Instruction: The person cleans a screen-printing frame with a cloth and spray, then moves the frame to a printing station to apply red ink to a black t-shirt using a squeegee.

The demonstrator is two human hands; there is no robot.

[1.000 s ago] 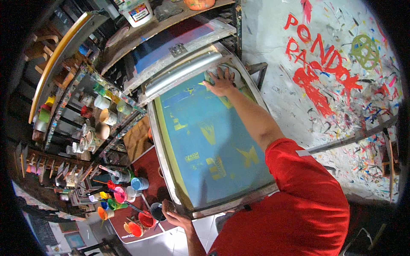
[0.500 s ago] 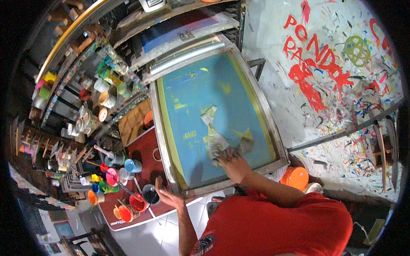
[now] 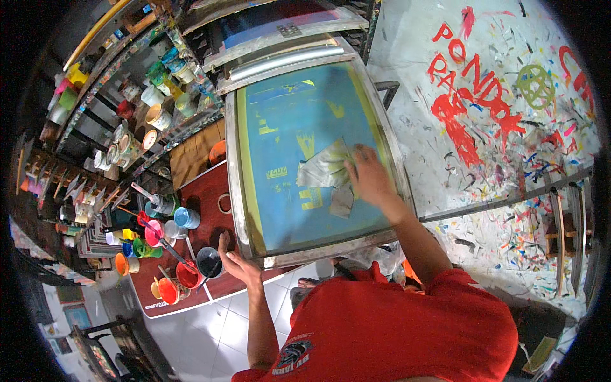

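A screen-printing frame (image 3: 407, 184) lies tilted before me, with blue mesh (image 3: 286, 223) inside yellowish borders and several pale yellow stencil shapes. On the mesh is a crumpled grey-white rag (image 3: 324, 167), one flap of it hanging toward me. My right hand (image 3: 372, 178) is at the rag's right edge, its bent fingers closed on the cloth and slightly blurred. Beside the frame's near left corner, my left hand (image 3: 243, 266) has its fingers stretched out, the palm side against or very near the frame's edge. Nothing shows in it.
A dark red table (image 3: 210, 184) on the left carries several paint pots, including a black one (image 3: 210, 261), a red one (image 3: 189, 274) and a blue one (image 3: 186, 218). Crowded paint shelves (image 3: 153, 114) stand behind. More frames (image 3: 286, 32) are stacked beyond. A paint-splattered wall (image 3: 445, 153) rises on the right.
My right hand has moved away from me and to the right across the mesh, and the rag has shifted and spread differently. More stencil shapes show. My left hand stays by the frame's corner.
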